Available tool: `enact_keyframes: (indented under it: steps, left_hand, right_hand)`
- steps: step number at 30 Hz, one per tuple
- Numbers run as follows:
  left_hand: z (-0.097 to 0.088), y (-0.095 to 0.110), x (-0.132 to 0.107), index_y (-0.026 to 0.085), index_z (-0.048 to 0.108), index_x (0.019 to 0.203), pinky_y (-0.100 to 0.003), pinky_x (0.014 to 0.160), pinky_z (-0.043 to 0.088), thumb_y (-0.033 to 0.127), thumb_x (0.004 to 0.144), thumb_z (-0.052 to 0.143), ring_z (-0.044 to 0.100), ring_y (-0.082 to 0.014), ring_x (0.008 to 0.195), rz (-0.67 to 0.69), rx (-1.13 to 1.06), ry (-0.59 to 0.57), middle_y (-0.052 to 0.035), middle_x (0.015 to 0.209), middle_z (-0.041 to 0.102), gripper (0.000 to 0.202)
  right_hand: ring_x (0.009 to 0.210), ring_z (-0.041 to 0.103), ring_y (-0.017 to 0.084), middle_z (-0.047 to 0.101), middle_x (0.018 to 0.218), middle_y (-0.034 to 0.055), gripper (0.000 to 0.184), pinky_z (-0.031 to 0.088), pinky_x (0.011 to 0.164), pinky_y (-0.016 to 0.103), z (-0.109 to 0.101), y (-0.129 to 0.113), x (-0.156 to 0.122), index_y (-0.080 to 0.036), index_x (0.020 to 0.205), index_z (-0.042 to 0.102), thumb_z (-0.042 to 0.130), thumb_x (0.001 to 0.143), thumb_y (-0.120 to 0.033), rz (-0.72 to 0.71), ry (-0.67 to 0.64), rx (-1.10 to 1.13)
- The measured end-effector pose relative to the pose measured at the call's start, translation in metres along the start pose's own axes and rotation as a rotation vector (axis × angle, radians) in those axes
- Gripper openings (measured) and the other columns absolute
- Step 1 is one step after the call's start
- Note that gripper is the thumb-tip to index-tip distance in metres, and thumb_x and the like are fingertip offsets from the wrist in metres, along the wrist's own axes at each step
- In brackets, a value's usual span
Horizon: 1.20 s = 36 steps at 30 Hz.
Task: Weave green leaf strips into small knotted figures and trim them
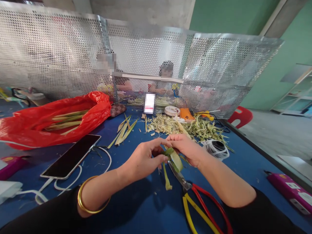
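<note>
Over the middle of the table, my left hand (147, 157) pinches a folded green leaf strip (176, 161) between thumb and fingers. My right hand (186, 148) meets it from the other side, its fingers closed on the same leaf. One narrow stalk-like end hangs below my left thumb. Just beneath lie scissors (187, 186) with one red and one yellow handle, their blades partly behind the leaf. Behind my hands spreads a heap of shredded leaf strips (206, 130). A few longer leaf pieces (124, 131) rest to the left.
A red plastic bag (97, 109) holds long leaves at left. Near it lie a phone (71, 157) and white cable (109, 156). A wrapped black spool (218, 149) sits right, beyond it a purple power strip (290, 188). A perforated metal screen (146, 48) stands behind, people beyond it.
</note>
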State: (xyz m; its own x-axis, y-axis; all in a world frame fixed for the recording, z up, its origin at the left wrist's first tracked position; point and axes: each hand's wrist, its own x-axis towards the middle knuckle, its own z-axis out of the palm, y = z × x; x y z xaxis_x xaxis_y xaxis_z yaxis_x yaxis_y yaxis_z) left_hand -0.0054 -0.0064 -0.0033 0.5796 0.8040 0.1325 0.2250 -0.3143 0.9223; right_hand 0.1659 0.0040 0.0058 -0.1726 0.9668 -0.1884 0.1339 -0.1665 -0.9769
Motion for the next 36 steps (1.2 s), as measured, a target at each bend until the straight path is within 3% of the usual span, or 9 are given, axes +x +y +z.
enact_keyframes:
  steps: [4, 9, 13, 16, 22, 25, 32, 34, 36]
  left_hand:
    - [0.000, 0.000, 0.001, 0.023, 0.063, 0.110, -0.024, 0.060, 0.046, 0.015, 0.076, 0.056, 0.054, -0.0106, 0.059, -0.008, -0.044, -0.078, 0.0029, 0.068, 0.059, 0.036]
    - [0.005, 0.005, -0.002, 0.018, 0.067, 0.105, -0.025, 0.059, 0.049, 0.013, 0.074, 0.056, 0.056, -0.0114, 0.058, -0.085, -0.106, -0.255, 0.0011, 0.070, 0.062, 0.032]
    - [0.011, 0.005, -0.005, 0.019, 0.066, 0.109, -0.025, 0.061, 0.049, 0.013, 0.074, 0.057, 0.058, -0.0122, 0.060, -0.134, -0.101, -0.305, 0.0000, 0.071, 0.065, 0.037]
    - [0.013, 0.003, -0.006, 0.021, 0.066, 0.111, -0.025, 0.062, 0.049, 0.014, 0.074, 0.058, 0.058, -0.0116, 0.060, -0.147, -0.140, -0.324, -0.0003, 0.073, 0.066, 0.038]
    - [0.013, 0.010, -0.008, 0.015, 0.068, 0.106, -0.023, 0.055, 0.046, 0.018, 0.075, 0.060, 0.054, -0.0082, 0.052, -0.227, -0.233, -0.398, -0.0005, 0.071, 0.064, 0.033]
    - [0.012, 0.015, -0.007, 0.015, 0.068, 0.101, -0.020, 0.051, 0.044, 0.019, 0.074, 0.062, 0.054, -0.0072, 0.050, -0.239, -0.238, -0.367, 0.0013, 0.069, 0.062, 0.028]
    - [0.005, 0.017, -0.002, 0.021, 0.045, 0.088, -0.016, 0.035, 0.032, 0.023, 0.070, 0.067, 0.057, -0.0102, 0.043, -0.331, -0.303, -0.080, 0.0081, 0.056, 0.058, 0.028]
    - [0.002, 0.018, -0.001, 0.021, 0.046, 0.089, -0.016, 0.033, 0.030, 0.026, 0.069, 0.069, 0.056, -0.0100, 0.042, -0.381, -0.358, -0.081, 0.0074, 0.057, 0.058, 0.030]
    - [-0.001, 0.019, -0.002, 0.018, 0.053, 0.094, -0.015, 0.033, 0.030, 0.027, 0.070, 0.068, 0.055, -0.0084, 0.043, -0.432, -0.429, -0.162, 0.0046, 0.063, 0.061, 0.030]
  right_hand:
    - [0.043, 0.042, 0.006, 0.053, 0.051, -0.0033, 0.006, 0.031, 0.044, 0.020, 0.000, 0.001, 0.000, -0.016, 0.061, 0.058, 0.057, 0.066, -0.019, 0.027, -0.050, 0.008]
    - [0.047, 0.046, 0.008, 0.056, 0.052, -0.0023, 0.005, 0.033, 0.046, 0.020, 0.006, 0.011, 0.002, -0.015, 0.063, 0.062, 0.061, 0.067, -0.018, 0.012, -0.077, -0.020]
    - [0.042, 0.040, 0.005, 0.052, 0.048, -0.0056, 0.010, 0.029, 0.042, 0.018, 0.009, 0.012, 0.004, -0.015, 0.062, 0.059, 0.060, 0.072, -0.016, -0.046, 0.019, -0.026]
    - [0.038, 0.037, 0.004, 0.060, 0.057, -0.0026, 0.017, 0.027, 0.039, 0.018, 0.007, 0.007, 0.005, -0.015, 0.063, 0.056, 0.052, 0.079, -0.017, -0.080, 0.113, 0.011]
    - [0.031, 0.041, 0.004, 0.067, 0.065, 0.0029, 0.014, 0.031, 0.033, 0.019, 0.000, 0.000, 0.007, -0.015, 0.067, 0.053, 0.052, 0.081, -0.017, -0.038, 0.230, 0.387]
    - [0.034, 0.049, 0.006, 0.066, 0.066, 0.0015, 0.013, 0.037, 0.036, 0.019, 0.000, 0.000, 0.007, -0.015, 0.069, 0.053, 0.051, 0.082, -0.018, -0.090, 0.258, 0.421]
    - [0.048, 0.062, 0.010, 0.066, 0.070, -0.0013, 0.019, 0.045, 0.044, 0.019, 0.000, -0.004, 0.004, -0.019, 0.075, 0.051, 0.064, 0.075, -0.033, -0.295, 0.296, 0.517]
    - [0.051, 0.063, 0.011, 0.066, 0.071, -0.0016, 0.022, 0.046, 0.047, 0.020, -0.002, -0.006, 0.003, -0.019, 0.077, 0.054, 0.068, 0.072, -0.035, -0.345, 0.292, 0.528]
    - [0.055, 0.064, 0.011, 0.065, 0.072, -0.0014, 0.023, 0.047, 0.051, 0.022, -0.001, -0.006, 0.002, -0.019, 0.080, 0.056, 0.069, 0.071, -0.035, -0.379, 0.247, 0.528]
